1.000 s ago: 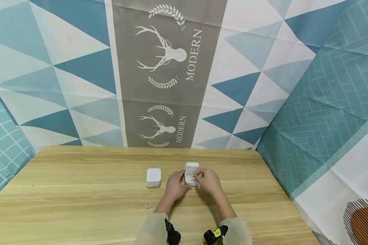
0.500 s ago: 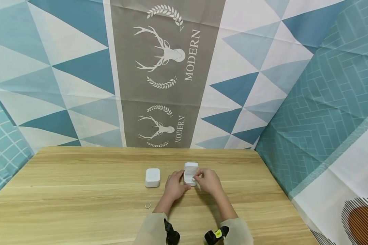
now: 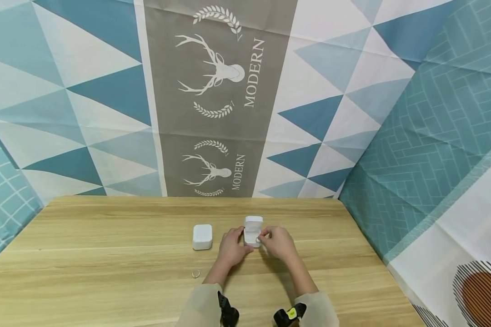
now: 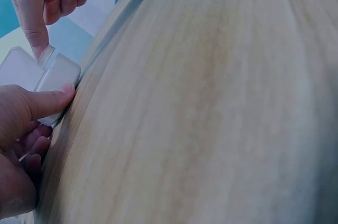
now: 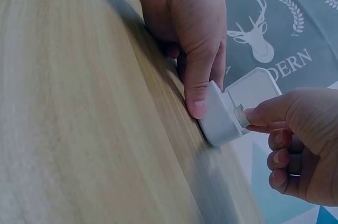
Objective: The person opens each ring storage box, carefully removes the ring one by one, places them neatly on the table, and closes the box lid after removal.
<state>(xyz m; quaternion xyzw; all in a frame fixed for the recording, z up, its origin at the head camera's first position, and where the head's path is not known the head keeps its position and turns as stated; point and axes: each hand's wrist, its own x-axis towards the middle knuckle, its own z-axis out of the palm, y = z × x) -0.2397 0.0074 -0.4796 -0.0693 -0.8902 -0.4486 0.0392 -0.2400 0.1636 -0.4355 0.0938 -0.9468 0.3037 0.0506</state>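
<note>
A small white ring box [image 3: 253,221] stands open on the table, its lid tipped up at the back. My left hand [image 3: 231,247] grips the box from its left side, with the thumb [image 5: 198,109] pressed on the front face. From the right, my right hand [image 3: 279,240] pinches a ring [image 5: 242,115] between thumb and forefinger. The ring sits right at the box's opening, in front of the raised lid. The lower part of the ring is hidden in the left wrist view.
A second white box [image 3: 202,236], closed, stands left of the left hand. Another ring [image 3: 196,277] lies on the wooden table [image 3: 106,263], nearer the front. Patterned cloth [image 3: 212,113] hangs behind the table's far edge.
Both hands keep nearly the same hold. The pinched ring has shifted very slightly rightward relative to the box, while the whole head view has drifted a little.
</note>
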